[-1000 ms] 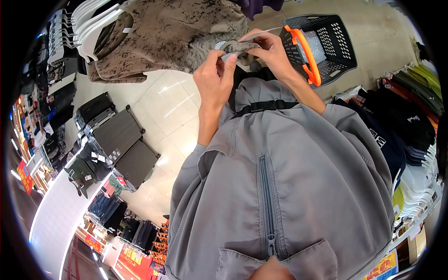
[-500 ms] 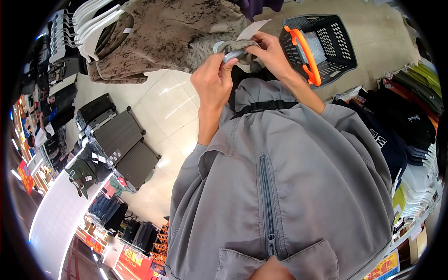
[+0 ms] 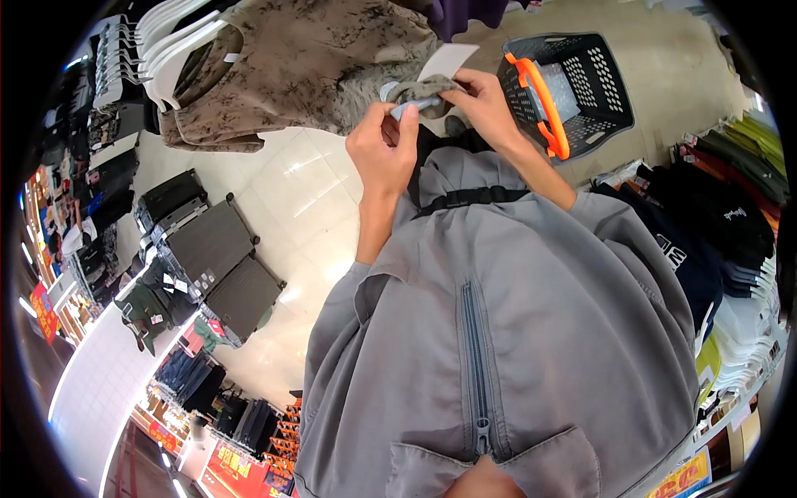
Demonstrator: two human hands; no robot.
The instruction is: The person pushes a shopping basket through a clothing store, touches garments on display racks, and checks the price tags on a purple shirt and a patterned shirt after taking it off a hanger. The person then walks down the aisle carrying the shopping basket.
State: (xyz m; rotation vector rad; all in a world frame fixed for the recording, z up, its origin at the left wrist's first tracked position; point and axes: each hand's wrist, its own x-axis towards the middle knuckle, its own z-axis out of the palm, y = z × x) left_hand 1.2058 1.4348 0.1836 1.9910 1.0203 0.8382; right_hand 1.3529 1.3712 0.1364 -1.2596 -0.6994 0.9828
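A brown shirt with dark mottled patches hangs at the top, its lower part gathered between my hands. My left hand is closed, thumb and fingers pinching a small pale grey plastic piece that looks like a security tag, against the cloth. My right hand is closed on the bunched shirt fabric beside it. A white paper tag sticks up from the cloth just above my right fingers. The exact grip of the fingertips is partly hidden by folds.
A black shopping basket with an orange handle stands on the floor right of my hands. White hangers hold clothes at upper left. Suitcases stand at left. Folded and hung clothes line the right side.
My left hand has shifted slightly right and turned, with the grey plastic piece tilting in its fingers. The white tag shows more of its face. My right hand keeps its hold.
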